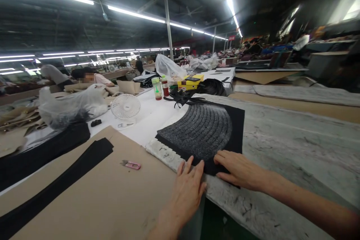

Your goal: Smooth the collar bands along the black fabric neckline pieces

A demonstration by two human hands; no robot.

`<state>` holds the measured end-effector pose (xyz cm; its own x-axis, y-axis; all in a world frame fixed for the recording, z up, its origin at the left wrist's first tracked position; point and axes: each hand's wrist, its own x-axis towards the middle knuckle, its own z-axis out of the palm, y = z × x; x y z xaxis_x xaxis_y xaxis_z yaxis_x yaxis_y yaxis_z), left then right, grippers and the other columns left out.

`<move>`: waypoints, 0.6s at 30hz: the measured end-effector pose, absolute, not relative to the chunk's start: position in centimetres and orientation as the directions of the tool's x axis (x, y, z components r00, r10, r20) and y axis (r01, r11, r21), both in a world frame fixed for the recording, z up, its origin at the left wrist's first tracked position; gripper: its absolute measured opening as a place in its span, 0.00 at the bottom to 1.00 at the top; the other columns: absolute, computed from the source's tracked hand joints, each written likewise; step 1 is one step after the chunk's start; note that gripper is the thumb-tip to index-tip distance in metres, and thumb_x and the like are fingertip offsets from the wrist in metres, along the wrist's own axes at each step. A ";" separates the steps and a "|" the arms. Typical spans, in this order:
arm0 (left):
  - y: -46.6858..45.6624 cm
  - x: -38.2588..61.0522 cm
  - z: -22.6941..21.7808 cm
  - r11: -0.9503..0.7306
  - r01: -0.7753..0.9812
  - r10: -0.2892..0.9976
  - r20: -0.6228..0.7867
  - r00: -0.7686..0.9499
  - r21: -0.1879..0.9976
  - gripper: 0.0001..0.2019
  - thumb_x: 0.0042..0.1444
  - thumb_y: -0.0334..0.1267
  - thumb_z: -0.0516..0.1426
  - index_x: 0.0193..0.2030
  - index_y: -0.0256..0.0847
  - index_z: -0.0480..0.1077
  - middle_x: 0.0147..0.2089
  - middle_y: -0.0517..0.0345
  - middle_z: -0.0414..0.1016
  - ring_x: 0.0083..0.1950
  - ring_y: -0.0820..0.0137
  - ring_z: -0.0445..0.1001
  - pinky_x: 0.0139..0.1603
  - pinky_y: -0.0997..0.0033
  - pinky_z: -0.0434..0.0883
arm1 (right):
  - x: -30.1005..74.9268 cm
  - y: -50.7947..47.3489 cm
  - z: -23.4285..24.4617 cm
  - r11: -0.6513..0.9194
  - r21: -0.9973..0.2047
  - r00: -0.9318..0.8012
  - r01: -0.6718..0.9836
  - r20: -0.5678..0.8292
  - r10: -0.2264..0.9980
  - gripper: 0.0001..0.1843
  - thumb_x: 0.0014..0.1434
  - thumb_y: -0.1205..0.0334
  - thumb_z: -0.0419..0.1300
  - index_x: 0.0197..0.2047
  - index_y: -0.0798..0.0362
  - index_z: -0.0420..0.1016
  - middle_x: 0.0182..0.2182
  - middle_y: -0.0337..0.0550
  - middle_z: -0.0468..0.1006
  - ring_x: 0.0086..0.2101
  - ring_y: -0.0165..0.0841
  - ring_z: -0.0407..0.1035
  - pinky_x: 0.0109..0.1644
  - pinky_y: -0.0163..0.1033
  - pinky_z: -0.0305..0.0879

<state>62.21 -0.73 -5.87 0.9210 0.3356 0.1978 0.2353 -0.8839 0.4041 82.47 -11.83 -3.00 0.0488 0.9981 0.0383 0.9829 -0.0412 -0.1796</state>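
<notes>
A fanned-out stack of black sheets (194,131) lies on the worn pale-covered table, its layered curved strips speckled grey. My left hand (188,187) lies at the near edge of the stack, fingers stretched out and apart, the fingertips at the lowest sheet. On the stack's near right corner rests my right hand (239,167), fingers slightly bent and the thumb spread away from them. Neither hand visibly grips anything. Pink-handled thread snips (131,164) lie on the brown board (135,202), left of my left hand.
Long black strips (59,176) cross the left side. Behind stand a white fan (125,106), a green-lidded cup (156,89), a red bottle (165,87) and a yellow box (189,81) beside black strips. A plastic bag (73,103) sits left. The pale table cover (295,153) extends right.
</notes>
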 end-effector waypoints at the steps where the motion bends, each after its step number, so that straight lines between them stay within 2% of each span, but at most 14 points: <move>1: -0.7 62.5 -6.2 -0.881 0.244 0.342 0.192 0.920 0.405 0.27 0.64 0.34 0.50 0.69 0.40 0.51 0.65 0.58 0.65 0.72 0.60 0.46 0.71 0.48 0.47 | 82.5 -11.7 -2.9 -0.034 -0.199 0.042 0.979 0.035 0.999 0.04 0.58 0.64 0.58 0.38 0.52 0.68 0.37 0.45 0.71 0.38 0.41 0.67 0.40 0.44 0.62; 2: -0.7 62.6 -6.5 -0.877 0.254 0.352 0.186 0.917 0.407 0.27 0.64 0.34 0.50 0.69 0.40 0.51 0.65 0.58 0.64 0.72 0.60 0.46 0.71 0.48 0.46 | 82.6 -11.6 -2.9 -0.027 -0.224 0.035 0.974 0.033 0.999 0.02 0.58 0.66 0.57 0.36 0.52 0.68 0.35 0.44 0.72 0.37 0.40 0.67 0.40 0.43 0.61; 5: -0.8 62.6 -7.1 -0.855 0.281 0.387 0.177 0.905 0.435 0.27 0.64 0.34 0.50 0.69 0.41 0.51 0.65 0.58 0.64 0.71 0.60 0.48 0.71 0.49 0.46 | 83.3 -11.2 -2.8 -0.011 -0.328 0.022 0.945 0.030 0.999 0.04 0.59 0.67 0.54 0.33 0.51 0.68 0.32 0.41 0.72 0.34 0.36 0.67 0.39 0.40 0.60; 10: -1.3 62.8 -7.0 -0.817 0.304 0.436 0.181 0.881 0.490 0.27 0.63 0.34 0.50 0.69 0.49 0.53 0.65 0.62 0.64 0.68 0.59 0.52 0.69 0.52 0.50 | 86.2 -10.8 -2.4 -0.065 -0.550 0.077 0.833 -0.001 0.997 0.11 0.61 0.56 0.52 0.30 0.52 0.68 0.25 0.37 0.71 0.27 0.31 0.66 0.31 0.35 0.60; 14: -1.5 63.6 -6.6 -0.803 0.321 0.464 0.189 0.865 0.502 0.25 0.63 0.36 0.51 0.66 0.55 0.57 0.63 0.63 0.65 0.65 0.57 0.55 0.66 0.51 0.52 | 89.9 -11.6 -0.9 -0.170 -0.672 0.227 0.721 -0.003 0.974 0.18 0.58 0.47 0.54 0.29 0.53 0.68 0.22 0.37 0.70 0.25 0.31 0.67 0.28 0.34 0.63; 18: -1.6 64.1 -6.5 -0.804 0.340 0.481 0.197 0.855 0.487 0.21 0.63 0.39 0.51 0.62 0.59 0.62 0.60 0.61 0.68 0.63 0.55 0.58 0.63 0.48 0.54 | 94.6 -14.2 1.7 -0.277 -0.715 0.502 0.642 0.119 0.857 0.21 0.64 0.48 0.48 0.38 0.56 0.73 0.30 0.45 0.76 0.30 0.32 0.72 0.33 0.34 0.66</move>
